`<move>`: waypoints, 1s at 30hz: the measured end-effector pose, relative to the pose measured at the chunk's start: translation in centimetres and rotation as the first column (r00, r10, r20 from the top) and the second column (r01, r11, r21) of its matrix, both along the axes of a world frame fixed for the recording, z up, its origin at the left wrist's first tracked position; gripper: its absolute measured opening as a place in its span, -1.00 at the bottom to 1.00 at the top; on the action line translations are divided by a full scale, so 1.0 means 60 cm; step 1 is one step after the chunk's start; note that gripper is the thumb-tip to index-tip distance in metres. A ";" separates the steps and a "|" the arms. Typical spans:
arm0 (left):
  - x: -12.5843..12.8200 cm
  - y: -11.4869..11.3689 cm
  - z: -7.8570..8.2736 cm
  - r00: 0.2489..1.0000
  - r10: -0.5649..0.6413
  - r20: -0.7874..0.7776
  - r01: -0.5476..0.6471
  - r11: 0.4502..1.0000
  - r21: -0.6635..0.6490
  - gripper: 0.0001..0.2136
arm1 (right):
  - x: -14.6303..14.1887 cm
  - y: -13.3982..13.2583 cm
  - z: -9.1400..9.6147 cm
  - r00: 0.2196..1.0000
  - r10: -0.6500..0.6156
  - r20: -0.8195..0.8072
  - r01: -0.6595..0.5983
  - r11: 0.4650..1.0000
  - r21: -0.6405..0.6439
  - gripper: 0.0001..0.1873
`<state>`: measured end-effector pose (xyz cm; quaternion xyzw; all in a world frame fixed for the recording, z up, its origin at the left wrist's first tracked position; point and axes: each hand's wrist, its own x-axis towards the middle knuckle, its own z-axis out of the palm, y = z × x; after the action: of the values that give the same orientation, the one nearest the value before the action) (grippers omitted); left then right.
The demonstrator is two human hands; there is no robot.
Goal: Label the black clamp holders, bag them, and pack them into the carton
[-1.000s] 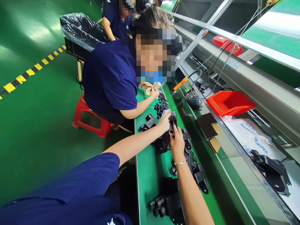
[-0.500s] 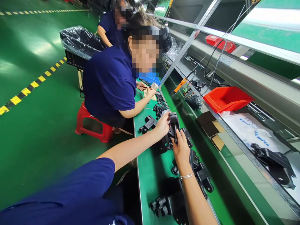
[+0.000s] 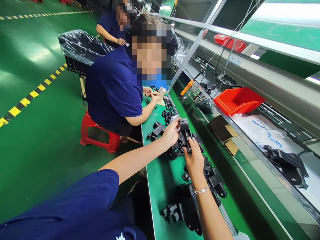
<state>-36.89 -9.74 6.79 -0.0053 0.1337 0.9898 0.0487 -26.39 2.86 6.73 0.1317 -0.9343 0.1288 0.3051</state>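
Both my hands grip one black plastic part above the green work surface. My left hand closes round its left side, and my right hand, with a thin bracelet on the wrist, pinches its lower end. More black plastic parts lie under and in front of my hands, and another cluster sits nearer to me. A single black part lies to the left of my left hand.
A seated person in a blue shirt works right ahead on a red stool; another person stands further back. A red bin, cardboard pieces, a wiper bag and an orange tool are on the right.
My hands and the black part have drifted slightly nearer and lower in view. The camera has shifted, and the seated person's head has turned a little.
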 end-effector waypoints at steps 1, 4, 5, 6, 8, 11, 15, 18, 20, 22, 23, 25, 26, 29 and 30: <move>0.002 0.000 0.000 1.000 -0.002 -0.003 0.002 1.000 -0.003 -0.79 | 0.002 0.000 0.001 1.000 0.008 0.003 -0.008 1.000 -0.010 -0.54; 0.007 -0.001 -0.001 1.000 -0.010 -0.005 0.010 1.000 -0.016 -0.78 | 0.006 0.003 0.002 0.999 0.017 0.034 -0.014 0.997 -0.082 -0.47; 0.009 -0.002 -0.002 1.000 -0.007 -0.005 0.007 0.999 -0.034 -0.76 | 0.007 0.005 0.002 0.999 0.002 0.053 0.005 0.992 -0.125 -0.42; 0.012 -0.003 -0.004 1.000 -0.002 -0.009 0.001 0.998 -0.060 -0.75 | 0.009 0.006 0.003 0.997 -0.021 0.075 0.034 0.984 -0.175 -0.37; 0.018 -0.008 -0.008 1.000 0.012 -0.025 -0.015 0.993 -0.121 -0.71 | 0.012 0.009 0.003 0.991 -0.061 0.116 0.091 0.958 -0.274 -0.30; 0.032 -0.018 -0.016 0.997 0.024 -0.070 -0.036 0.982 -0.186 -0.69 | 0.019 0.010 0.006 0.990 -0.031 0.137 0.084 0.914 -0.397 -0.28; 0.057 -0.032 -0.026 0.990 0.027 -0.135 -0.056 0.974 -0.219 -0.65 | 0.031 0.007 0.021 0.981 0.101 0.166 0.025 0.781 -0.625 -0.32; 0.079 -0.039 -0.035 0.986 0.026 -0.163 -0.064 0.971 -0.232 -0.63 | 0.043 0.009 0.030 0.963 0.178 0.202 0.041 0.644 -0.763 -0.35; 0.097 -0.044 -0.044 0.980 0.009 -0.200 -0.061 0.965 -0.255 -0.62 | 0.055 0.016 0.031 0.955 0.205 0.213 0.053 0.591 -0.805 -0.38; 0.117 -0.050 -0.057 0.966 -0.011 -0.258 -0.065 0.956 -0.284 -0.59 | 0.073 0.027 0.028 0.950 0.227 0.213 0.049 0.566 -0.823 -0.43; 0.126 -0.054 -0.064 0.957 -0.021 -0.288 -0.070 0.950 -0.303 -0.56 | 0.085 0.034 0.026 0.947 0.238 0.216 0.043 0.572 -0.819 -0.46; 0.142 -0.063 -0.079 0.937 -0.064 -0.343 -0.068 0.931 -0.358 -0.47 | 0.111 0.050 0.022 0.941 0.247 0.230 0.021 0.638 -0.770 -0.54; 0.150 -0.069 -0.086 0.923 -0.107 -0.369 -0.052 0.917 -0.394 -0.41 | 0.124 0.058 0.020 0.941 0.245 0.233 0.001 0.686 -0.727 -0.58; 0.167 -0.091 -0.101 0.852 -0.310 -0.421 0.031 0.834 -0.551 -0.28 | 0.153 0.085 0.018 0.936 0.258 0.239 -0.069 0.802 -0.593 -0.67; 0.173 -0.098 -0.105 0.825 -0.379 -0.420 0.051 0.789 -0.612 -0.28 | 0.158 0.092 0.018 0.929 0.274 0.248 -0.087 0.814 -0.574 -0.66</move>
<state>-26.52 -15.61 0.49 0.2649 0.4339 0.8522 0.1237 -16.94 8.37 7.79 0.1044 -0.8763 0.4418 0.1611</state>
